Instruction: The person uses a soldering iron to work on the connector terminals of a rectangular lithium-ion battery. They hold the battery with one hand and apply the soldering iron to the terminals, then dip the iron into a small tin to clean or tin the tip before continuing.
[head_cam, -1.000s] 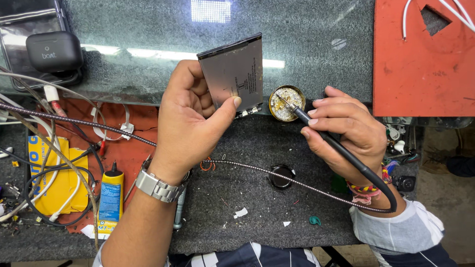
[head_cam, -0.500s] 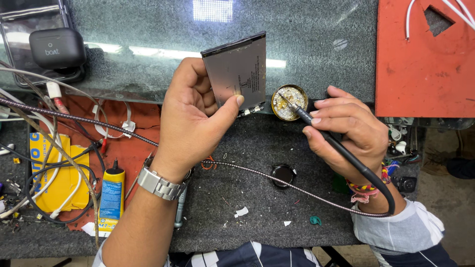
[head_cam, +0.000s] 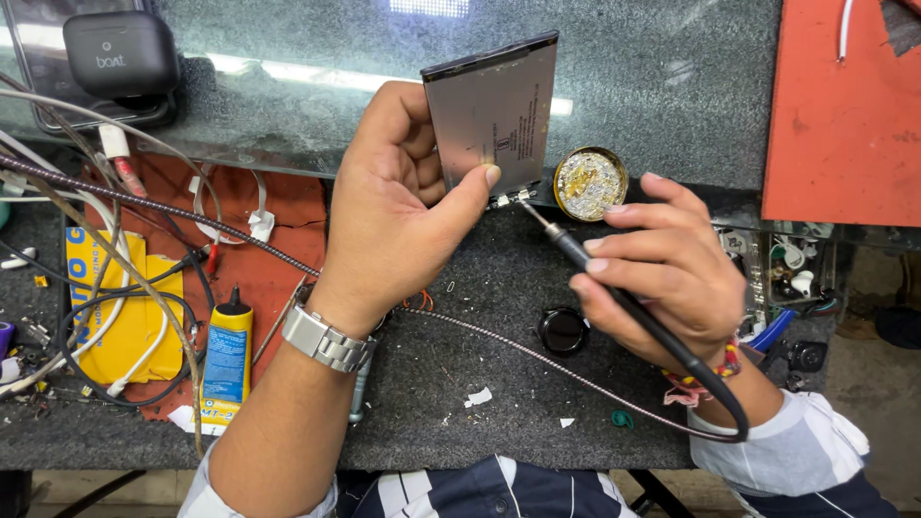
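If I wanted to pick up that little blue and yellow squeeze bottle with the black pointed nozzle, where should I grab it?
Probably around the flat middle of the blue and yellow squeeze bottle, coming from above with fingers on its two long sides. It lies on the dark felt mat with its thin black nozzle pointing away from the person, so the body offers more hold than the tip. Cables crowd its left side, so approach carefully there.

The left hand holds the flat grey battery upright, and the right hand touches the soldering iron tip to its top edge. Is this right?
Not quite. In the head view the right hand brings the soldering iron tip to the bottom corner of the battery, not its top edge. The left hand holds it upright.
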### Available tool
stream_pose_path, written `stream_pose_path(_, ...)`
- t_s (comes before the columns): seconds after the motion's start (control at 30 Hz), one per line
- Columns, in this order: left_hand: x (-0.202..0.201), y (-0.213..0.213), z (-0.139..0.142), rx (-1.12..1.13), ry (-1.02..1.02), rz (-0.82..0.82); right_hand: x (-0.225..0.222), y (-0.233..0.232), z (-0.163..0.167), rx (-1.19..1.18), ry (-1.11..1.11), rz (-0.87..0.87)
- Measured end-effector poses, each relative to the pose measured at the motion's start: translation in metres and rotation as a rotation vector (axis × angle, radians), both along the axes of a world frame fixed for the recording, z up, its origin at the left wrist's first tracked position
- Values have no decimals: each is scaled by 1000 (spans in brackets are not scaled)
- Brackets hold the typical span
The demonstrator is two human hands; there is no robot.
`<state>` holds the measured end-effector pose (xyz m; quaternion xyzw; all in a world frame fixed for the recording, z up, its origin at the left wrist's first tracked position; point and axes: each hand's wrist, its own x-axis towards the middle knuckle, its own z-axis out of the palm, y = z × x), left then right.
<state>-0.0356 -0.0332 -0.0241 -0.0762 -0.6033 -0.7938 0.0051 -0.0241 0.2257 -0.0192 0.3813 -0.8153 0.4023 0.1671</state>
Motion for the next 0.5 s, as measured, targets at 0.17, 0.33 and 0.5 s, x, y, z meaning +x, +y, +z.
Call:
stream_pose_path(0.17, 0, 0, 1, -28, 0, 0, 1, -7, 0, 50, 4, -10)
stream_pose_path(0.33, 1, 0, 1, -34, -6, 1, 0, -8, 1, 63, 4, 3)
stream_pose_path(0.5, 1, 0, 1, -27, -7, -2, 0, -9, 2, 67, 4, 7)
